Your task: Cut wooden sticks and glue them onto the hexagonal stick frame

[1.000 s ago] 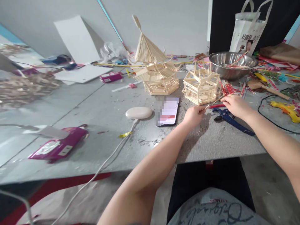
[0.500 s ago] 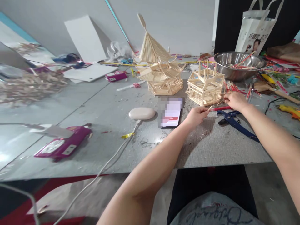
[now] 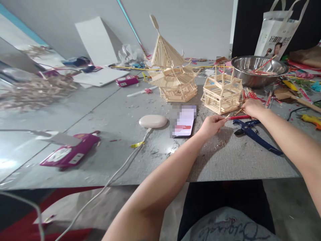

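Note:
My left hand (image 3: 212,125) is closed in a pinch on a short thin wooden stick (image 3: 227,116), whose pale end sticks out past the fingertips. Just beyond it lies a red rod (image 3: 239,117), perhaps a pen. My right hand (image 3: 253,107) reaches down by the table, fingers pinched at a thin wooden stick (image 3: 240,110); the fingertips are partly hidden. Beside both hands stands a small polygonal stick frame (image 3: 222,97) with upright posts. Blue-handled cutters (image 3: 258,135) lie below the right forearm.
A taller stick pagoda (image 3: 175,73) stands left of the frame. Nearby lie a phone (image 3: 185,122) and a white oval device (image 3: 152,121) with a cable. A steel bowl (image 3: 259,75), red-tipped sticks, a brush (image 3: 283,95) and a yellow tool (image 3: 311,119) crowd the right.
The whole view has shifted slightly, so things appear a little further right. Both hands keep nearly the same places and grips.

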A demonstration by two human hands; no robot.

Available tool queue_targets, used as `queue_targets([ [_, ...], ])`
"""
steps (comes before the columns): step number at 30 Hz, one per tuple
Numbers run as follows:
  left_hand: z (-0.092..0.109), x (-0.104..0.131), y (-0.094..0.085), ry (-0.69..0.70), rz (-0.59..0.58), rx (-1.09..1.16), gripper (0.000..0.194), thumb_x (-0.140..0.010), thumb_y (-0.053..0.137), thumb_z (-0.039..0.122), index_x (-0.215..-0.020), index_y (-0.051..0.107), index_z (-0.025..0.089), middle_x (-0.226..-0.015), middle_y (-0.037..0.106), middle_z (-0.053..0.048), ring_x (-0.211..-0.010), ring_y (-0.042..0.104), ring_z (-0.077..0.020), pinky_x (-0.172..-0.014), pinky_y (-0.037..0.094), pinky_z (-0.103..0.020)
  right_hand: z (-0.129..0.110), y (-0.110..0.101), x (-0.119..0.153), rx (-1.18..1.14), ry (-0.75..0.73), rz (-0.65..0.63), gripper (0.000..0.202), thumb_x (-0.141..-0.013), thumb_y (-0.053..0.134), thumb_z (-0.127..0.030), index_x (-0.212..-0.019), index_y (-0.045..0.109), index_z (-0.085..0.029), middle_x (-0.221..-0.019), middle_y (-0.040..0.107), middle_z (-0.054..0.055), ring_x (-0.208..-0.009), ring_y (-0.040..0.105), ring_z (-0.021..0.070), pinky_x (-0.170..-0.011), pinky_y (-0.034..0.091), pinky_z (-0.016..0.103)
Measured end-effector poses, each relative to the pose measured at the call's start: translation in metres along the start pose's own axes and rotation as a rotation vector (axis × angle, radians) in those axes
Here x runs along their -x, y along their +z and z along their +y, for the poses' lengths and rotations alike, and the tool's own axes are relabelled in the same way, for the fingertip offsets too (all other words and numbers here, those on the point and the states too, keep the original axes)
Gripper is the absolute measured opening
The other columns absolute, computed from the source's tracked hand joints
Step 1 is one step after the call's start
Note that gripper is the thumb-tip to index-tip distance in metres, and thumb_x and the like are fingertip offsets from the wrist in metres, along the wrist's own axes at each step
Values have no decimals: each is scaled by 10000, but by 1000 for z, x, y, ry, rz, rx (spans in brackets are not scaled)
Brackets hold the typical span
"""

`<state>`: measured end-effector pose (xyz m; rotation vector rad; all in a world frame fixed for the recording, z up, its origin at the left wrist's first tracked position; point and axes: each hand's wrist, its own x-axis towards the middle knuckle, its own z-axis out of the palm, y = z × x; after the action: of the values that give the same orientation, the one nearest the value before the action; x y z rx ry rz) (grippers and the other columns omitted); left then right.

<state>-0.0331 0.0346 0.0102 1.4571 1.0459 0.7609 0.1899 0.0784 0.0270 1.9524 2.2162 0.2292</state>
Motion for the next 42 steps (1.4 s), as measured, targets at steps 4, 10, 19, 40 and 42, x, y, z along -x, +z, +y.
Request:
queue_targets([
  [4,0,0,-1,-10,-2,59,132,-783,570,232,-697,568,131,-601,523,41,-396,403,-18,-412,295,-177,2,-4,1,52,-29,-13,309,-817,427,-271,-923,703,-181,-985,656,130,-893,597,238,-643,399,304],
  [10,6,3,-2,-106,-14,172,127,-827,520,175,-719,568,126,-678,604,8,-407,493,-32,-423,379,-187,9,-11,28,110,-247,248,313,-865,365,-202,-925,671,-180,-969,664,89,-911,572,216,-840,332,374],
  [19,12,8,1,-198,-66,200,127,-838,539,241,-798,594,134,-686,653,-12,-380,510,-49,-383,346,-187,-31,-40,66,-100,-400,412,364,-906,330,-228,-969,683,-290,-899,662,24,-945,524,200,-965,254,429],
  [40,32,12,21,134,-215,11,186,-847,489,274,-770,589,137,-629,578,14,-411,424,-24,-422,334,-173,-49,-27,76,-1718,78,180,336,-675,635,-528,-747,618,-200,-570,521,-25,-466,459,79,-454,380,235],
  [42,33,9,15,164,-199,-111,204,-845,481,272,-760,607,136,-672,601,-6,-461,467,-37,-459,370,-179,-50,-25,74,-1748,152,211,320,-683,627,-515,-723,606,-198,-555,516,-24,-459,459,82,-447,377,239],
])
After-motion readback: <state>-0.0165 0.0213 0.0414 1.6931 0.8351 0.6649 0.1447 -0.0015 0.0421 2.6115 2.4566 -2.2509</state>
